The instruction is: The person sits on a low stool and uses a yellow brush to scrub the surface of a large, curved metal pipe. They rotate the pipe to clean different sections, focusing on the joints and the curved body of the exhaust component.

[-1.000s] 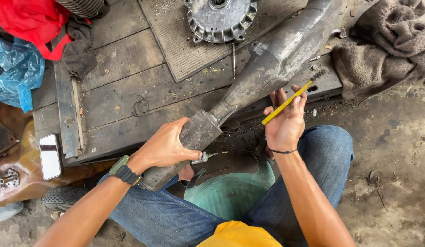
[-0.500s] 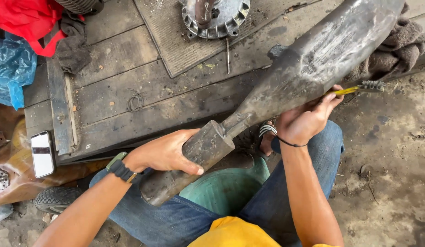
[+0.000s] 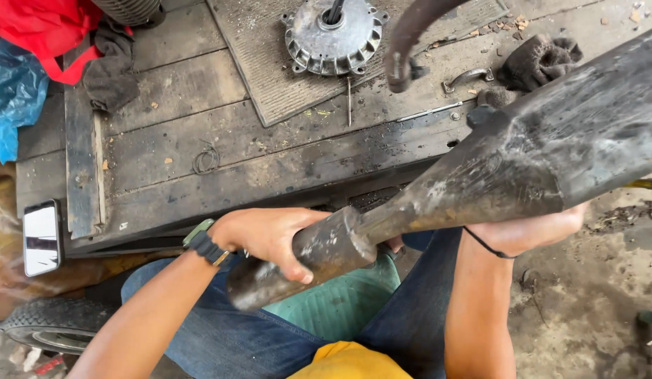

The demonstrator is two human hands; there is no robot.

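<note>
Raised higher now, the exhaust pipe (image 3: 508, 161) is gripped by the left hand (image 3: 270, 235) and cradled underneath by the right hand (image 3: 529, 231), above the wooden platform's (image 3: 199, 175) edge.

Only one view here, from up on the head, looking straight down. Very close to the left hand (image 3: 270, 235), the right hand (image 3: 526, 231) and the big dirty metal pipe (image 3: 480, 175) across the lap. Farther up, the wooden platform (image 3: 220, 154). Low down, blue jeans (image 3: 220, 337) and dusty ground (image 3: 592, 302).
</note>
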